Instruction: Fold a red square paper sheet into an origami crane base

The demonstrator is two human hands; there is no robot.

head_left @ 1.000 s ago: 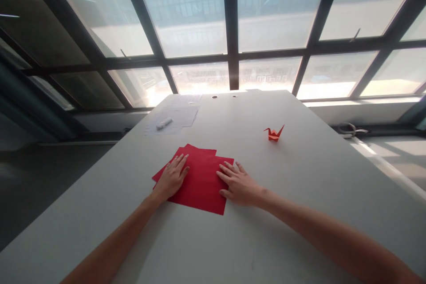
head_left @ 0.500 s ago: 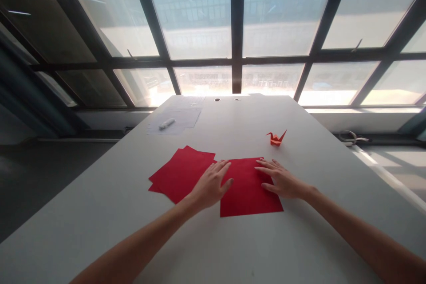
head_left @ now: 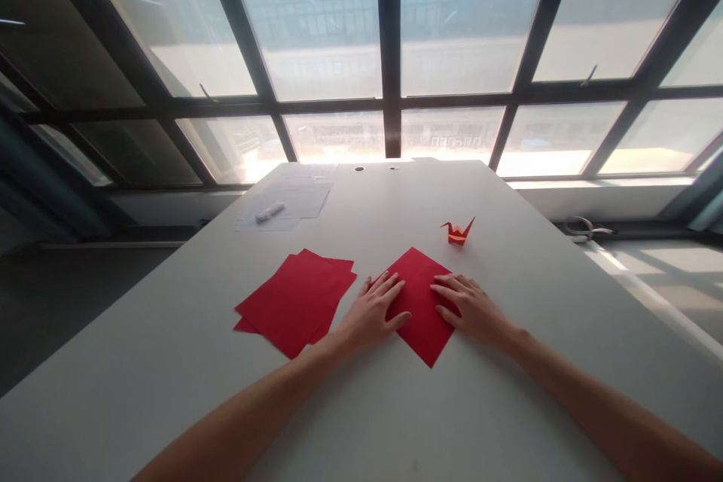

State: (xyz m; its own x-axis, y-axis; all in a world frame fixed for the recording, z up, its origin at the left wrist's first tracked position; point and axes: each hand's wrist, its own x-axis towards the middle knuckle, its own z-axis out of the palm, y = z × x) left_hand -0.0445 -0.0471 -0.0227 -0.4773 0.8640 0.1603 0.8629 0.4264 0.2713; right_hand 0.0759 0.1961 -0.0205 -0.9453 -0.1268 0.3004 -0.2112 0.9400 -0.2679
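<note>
A square red sheet of paper [head_left: 421, 309] lies flat on the white table, one corner pointing toward me and one away. On its left side rests my left hand [head_left: 376, 310], open, fingers stretched out over the paper. My right hand [head_left: 470, 306] lies on the right side of the same sheet, also open with its fingers spread. Left of my left hand is a loose pile of red sheets [head_left: 294, 301], fanned unevenly. Beyond my right hand stands a folded red paper crane [head_left: 457, 231]. Both side corners of the square are partly covered by my hands.
White papers [head_left: 305, 201] lie at the table's far left, with a white marker-like stick [head_left: 269, 212] on top. Two round holes sit near the table's [head_left: 361, 407] far edge. Large dark-framed windows rise behind it. A coiled cable [head_left: 581, 227] lies beyond the right edge.
Between my hands, the red sheet has turned from edge-on to corner-on. Both hands still lie on it. The whole view has shifted slightly; the pile and the crane stay put on the table.
</note>
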